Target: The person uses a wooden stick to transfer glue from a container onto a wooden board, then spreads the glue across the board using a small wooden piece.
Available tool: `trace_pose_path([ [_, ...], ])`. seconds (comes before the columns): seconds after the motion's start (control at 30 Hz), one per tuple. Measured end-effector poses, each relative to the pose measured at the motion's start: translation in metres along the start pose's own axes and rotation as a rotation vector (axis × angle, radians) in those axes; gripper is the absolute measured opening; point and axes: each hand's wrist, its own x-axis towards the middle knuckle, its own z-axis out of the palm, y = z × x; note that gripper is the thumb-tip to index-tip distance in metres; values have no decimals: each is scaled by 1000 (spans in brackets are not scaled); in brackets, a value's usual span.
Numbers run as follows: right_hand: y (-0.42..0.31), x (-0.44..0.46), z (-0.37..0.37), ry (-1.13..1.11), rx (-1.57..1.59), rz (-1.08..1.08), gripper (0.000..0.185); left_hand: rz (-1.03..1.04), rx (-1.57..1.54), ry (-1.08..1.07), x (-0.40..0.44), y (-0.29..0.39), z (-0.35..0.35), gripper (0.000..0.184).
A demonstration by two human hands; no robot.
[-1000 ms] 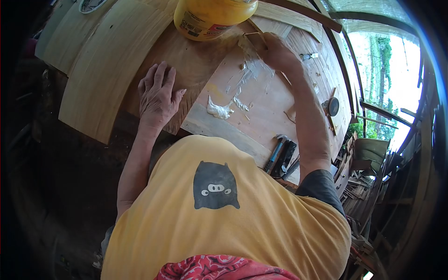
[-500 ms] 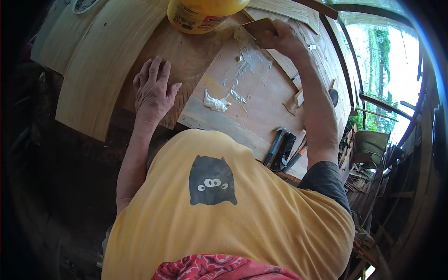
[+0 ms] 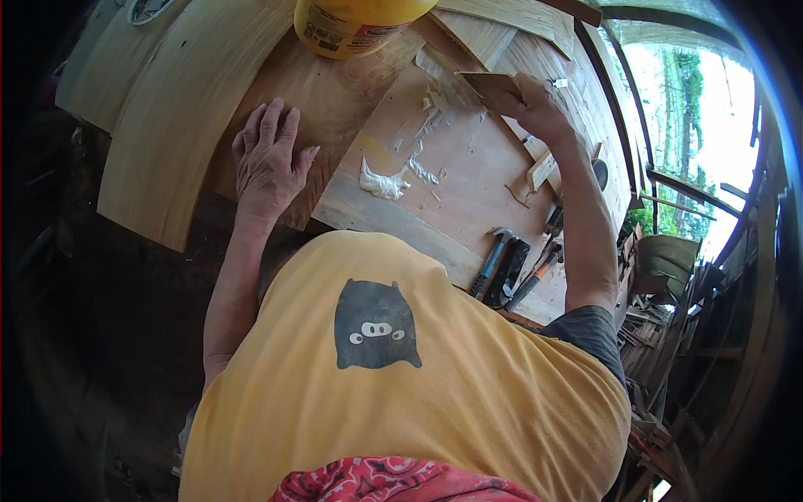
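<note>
My left hand (image 3: pixel 269 161) rests palm down on a brown wood panel (image 3: pixel 328 105), its fingers a little apart and holding nothing. In my right hand (image 3: pixel 539 109) is a thin, flat spreader (image 3: pixel 492 84), gripped by its edge near the far right of the work surface. White paste (image 3: pixel 385 183) lies in a thick blob on a pale board (image 3: pixel 468 180), with smears trailing up from it. A yellow plastic tub (image 3: pixel 355 29) with a label stands on the brown panel, beyond both hands.
Long pale wood sheets (image 3: pixel 180 109) lie at the left. A claw hammer (image 3: pixel 491 259) and other orange-and-black-handled tools (image 3: pixel 535 276) sit at the board's near right. Small wood blocks (image 3: pixel 542 170) lie beneath my right forearm. Scrap wood (image 3: pixel 648 330) is piled farther right.
My right hand has moved right and toward me with the spreader, away from the smears near the tub. My left hand stays in place on the panel.
</note>
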Motion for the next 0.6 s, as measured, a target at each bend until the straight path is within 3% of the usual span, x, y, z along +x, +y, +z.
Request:
trace_pose_path([
  [0.17, 15, 2, 18, 126, 25, 20, 30, -12, 12, -21, 1, 1, -1, 59],
  [0.4, -31, 50, 23, 244, 55, 13, 26, -15, -17, -10, 0, -1, -1, 60],
  [0.6, -49, 91, 8, 187, 46, -36, 26, -18, -35, -8, -1, -3, -2, 60],
])
